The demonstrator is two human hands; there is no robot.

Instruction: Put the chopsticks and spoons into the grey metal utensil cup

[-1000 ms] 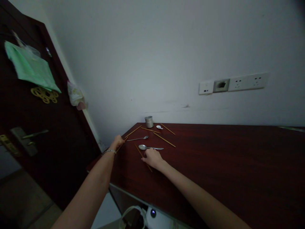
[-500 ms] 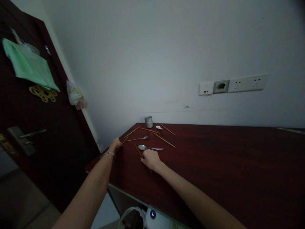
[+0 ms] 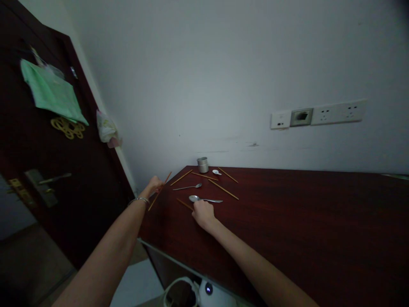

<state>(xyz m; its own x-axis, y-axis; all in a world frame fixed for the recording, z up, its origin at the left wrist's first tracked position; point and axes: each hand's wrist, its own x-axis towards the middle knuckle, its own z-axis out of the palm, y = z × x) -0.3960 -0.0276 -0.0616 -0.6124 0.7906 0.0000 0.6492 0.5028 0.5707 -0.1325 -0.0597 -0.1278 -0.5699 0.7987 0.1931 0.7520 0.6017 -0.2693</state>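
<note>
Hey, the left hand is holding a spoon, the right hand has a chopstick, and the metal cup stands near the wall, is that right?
Not quite: the left hand holds a chopstick, as the head view shows. The right hand has another chopstick, and the metal cup stands near the wall.

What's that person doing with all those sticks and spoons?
Someone is handling thin sticks at a dark red table. The left hand holds one stick at the table's left side, and the right hand holds another stick, just in front of a big metal spoon. Four more sticks lie farther back, with a smaller metal spoon, a little white spoon and a metal cup near the wall.
</note>
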